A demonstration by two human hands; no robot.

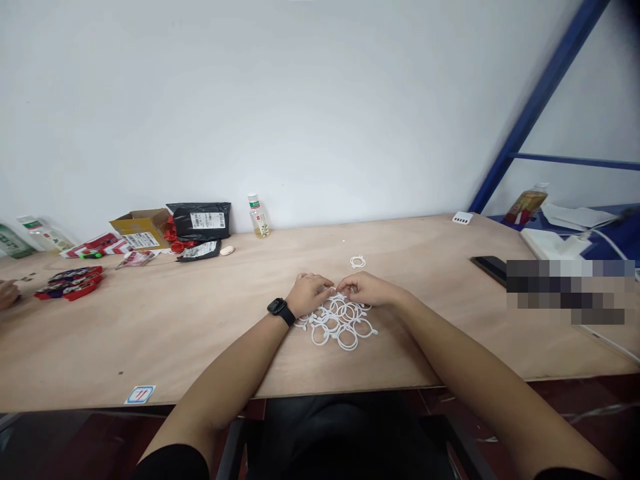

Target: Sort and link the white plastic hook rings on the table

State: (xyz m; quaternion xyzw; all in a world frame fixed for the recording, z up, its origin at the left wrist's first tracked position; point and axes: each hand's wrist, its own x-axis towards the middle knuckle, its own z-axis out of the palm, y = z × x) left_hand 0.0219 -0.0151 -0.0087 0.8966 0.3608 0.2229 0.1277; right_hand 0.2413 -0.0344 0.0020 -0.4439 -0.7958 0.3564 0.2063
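Note:
A loose heap of white plastic rings (347, 338), each with a small knob or tab on its edge, lies on the wooden table in front of me. They look like curtain rings. My left hand (309, 293), with a black watch on the wrist, is at the heap's far left side, its fingers pinched on a bit of white ring. Facing it, my right hand (369, 289) pinches at the same spot with thumb and forefinger. The fingers hide most of that ring. Beyond my right hand, a separate small group of white rings (358, 262) lies on the table.
On the left are red packets (70, 283), an opened cardboard box (143, 227), black parcels (203, 220) and a bottle (259, 217). Another person's hand (8, 293) shows at the left edge. A phone (490, 269), a white charger (462, 218) and a blue metal frame (535, 100) are right.

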